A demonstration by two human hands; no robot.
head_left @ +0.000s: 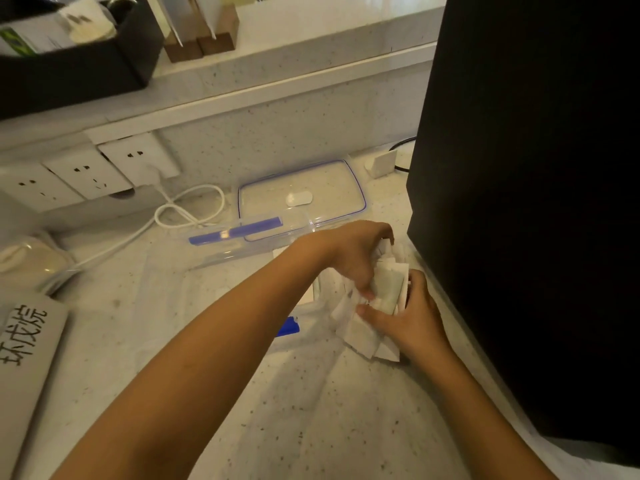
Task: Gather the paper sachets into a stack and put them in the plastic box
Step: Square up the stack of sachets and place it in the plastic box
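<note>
White looped cable (188, 211) lies at left on the speckled pale stone counter (346, 410). Clear plastic box (214, 271) with blue clips stands mid-counter; its clear blue-rimmed lid (304, 195) rests flat just behind it. Left hand (349, 252) reaches across, fingers curled down over the bundle of white paper sachets (377, 306), which sits at the box's right edge. Right hand (407, 318) grips the bundle from the other side, thumb pressed on top. Tall black block (530, 202) stands at right.
</note>
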